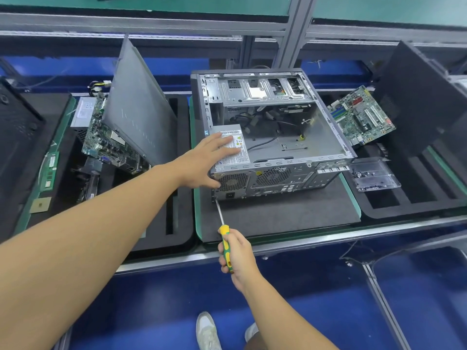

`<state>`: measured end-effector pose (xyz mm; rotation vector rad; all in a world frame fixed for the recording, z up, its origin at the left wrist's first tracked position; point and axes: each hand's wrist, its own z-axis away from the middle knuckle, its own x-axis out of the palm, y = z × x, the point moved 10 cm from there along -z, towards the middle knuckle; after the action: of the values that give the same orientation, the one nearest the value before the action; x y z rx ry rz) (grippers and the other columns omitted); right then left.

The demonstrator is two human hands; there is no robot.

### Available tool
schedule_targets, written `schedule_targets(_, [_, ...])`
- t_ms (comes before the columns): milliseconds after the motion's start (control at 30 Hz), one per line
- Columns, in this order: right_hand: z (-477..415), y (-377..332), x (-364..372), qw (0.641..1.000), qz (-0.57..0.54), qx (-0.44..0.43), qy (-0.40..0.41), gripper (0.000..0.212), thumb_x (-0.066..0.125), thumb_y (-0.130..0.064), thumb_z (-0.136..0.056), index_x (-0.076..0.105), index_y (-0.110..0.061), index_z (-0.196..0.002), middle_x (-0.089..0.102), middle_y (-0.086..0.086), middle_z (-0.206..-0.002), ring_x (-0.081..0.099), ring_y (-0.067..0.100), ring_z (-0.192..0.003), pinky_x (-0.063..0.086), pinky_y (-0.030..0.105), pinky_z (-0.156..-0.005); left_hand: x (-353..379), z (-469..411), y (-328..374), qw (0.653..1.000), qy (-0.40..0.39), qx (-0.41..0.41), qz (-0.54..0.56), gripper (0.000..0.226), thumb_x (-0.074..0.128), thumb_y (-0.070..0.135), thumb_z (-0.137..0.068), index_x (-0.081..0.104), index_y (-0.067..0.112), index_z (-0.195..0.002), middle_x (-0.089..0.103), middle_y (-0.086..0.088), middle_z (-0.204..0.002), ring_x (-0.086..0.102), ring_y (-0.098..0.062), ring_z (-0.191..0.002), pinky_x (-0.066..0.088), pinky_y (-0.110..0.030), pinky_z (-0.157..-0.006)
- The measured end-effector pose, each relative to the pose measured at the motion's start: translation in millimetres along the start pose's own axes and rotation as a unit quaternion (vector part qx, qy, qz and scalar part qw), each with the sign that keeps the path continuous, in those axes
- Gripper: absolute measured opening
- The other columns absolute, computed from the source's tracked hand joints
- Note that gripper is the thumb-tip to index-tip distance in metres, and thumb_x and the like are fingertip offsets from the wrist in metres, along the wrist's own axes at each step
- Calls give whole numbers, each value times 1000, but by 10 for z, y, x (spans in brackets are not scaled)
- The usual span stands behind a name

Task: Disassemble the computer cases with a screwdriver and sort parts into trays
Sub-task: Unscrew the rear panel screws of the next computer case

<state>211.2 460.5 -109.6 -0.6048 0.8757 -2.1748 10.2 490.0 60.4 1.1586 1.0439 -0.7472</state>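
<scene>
Bench (278, 218) trays already hold boards, while the opened case (275, 137) keeps its power supply (233, 150): left hand (207, 162) spread flat on it, right hand (236, 253) gripping the screwdriver (223, 228) at a rear screw.

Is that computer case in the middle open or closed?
Open: the computer case lies on its side with no cover, its power supply and cables visible.

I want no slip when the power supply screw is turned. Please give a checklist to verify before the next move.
1. Left hand steadies the grey metal power supply box: ok.
2. Right hand grips the yellow-green screwdriver: ok.
3. Tip seated in the screw: cannot tell.
4. Open grey computer case lies flat on the dark foam mat: ok.
5. Clear plastic screw tray beside the case: ok.
</scene>
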Motion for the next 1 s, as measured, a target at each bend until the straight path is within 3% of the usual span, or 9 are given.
schedule_targets(667, [-5, 58, -21, 999, -26, 17, 7, 25, 45, -26, -99, 68, -22, -110, 56, 3, -73, 42, 13, -50, 30, 25, -44, 5, -8, -7, 1000, 0, 3, 9, 100, 82, 33, -80, 18, 38, -156, 0, 10, -166, -12, -12, -152, 5, -38, -123])
schedule_targets(767, [12, 107, 53, 993, -104, 45, -18, 27, 46, -23, -97, 67, -15, -112, 54, 3, -72, 40, 13, -48, 28, 24, -43, 12, -8, -12, 1000, 3, 2, 12, 101, 83, 32, -79, 18, 39, -156, 0, 10, -166, -12, -12, -152, 6, -39, -123])
schedule_targets(900, [42, 134, 297, 950, -282, 94, -95, 28, 51, -23, -93, 68, -10, -111, 50, 2, -69, 36, 11, -43, 25, 20, -35, 28, -5, -22, 1000, 3, -1, 13, 102, 83, 31, -79, 18, 39, -156, 0, 12, -166, -12, -11, -152, 8, -41, -124])
schedule_targets(1000, [22, 117, 303, 944, -294, 99, -115, 31, 54, -25, -87, 71, -6, -105, 50, 3, -68, 36, 11, -41, 25, 20, -33, 26, -3, -21, 1000, 1, -1, 12, 102, 83, 29, -79, 17, 39, -156, -1, 11, -166, -13, -12, -152, 8, -42, -123])
